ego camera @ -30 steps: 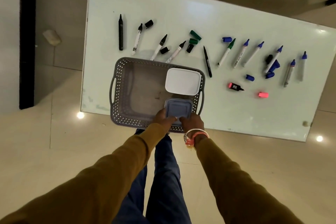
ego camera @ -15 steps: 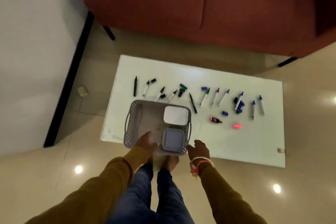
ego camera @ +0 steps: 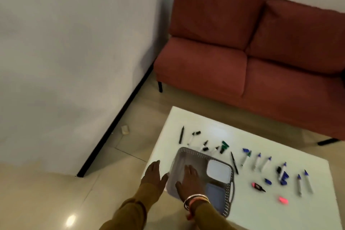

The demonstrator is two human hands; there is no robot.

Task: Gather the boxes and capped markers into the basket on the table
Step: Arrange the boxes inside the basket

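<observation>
1. Left hand (ego camera: 154,175) and right hand (ego camera: 189,179): fingers straight, spread, holding nothing.
2. The perforated grey plastic basket (ego camera: 230,183) lies under the right fingers, its long axis crosswise.
3. The rounded white box (ego camera: 218,171) and the bluish box (ego camera: 215,195) sit inside it, right of them.
4. The slim markers (ego camera: 258,160) on the glossy bench (ego camera: 280,214) point away.

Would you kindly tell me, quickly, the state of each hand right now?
Left hand: open, holding nothing.
Right hand: open, holding nothing, over the basket.
</observation>
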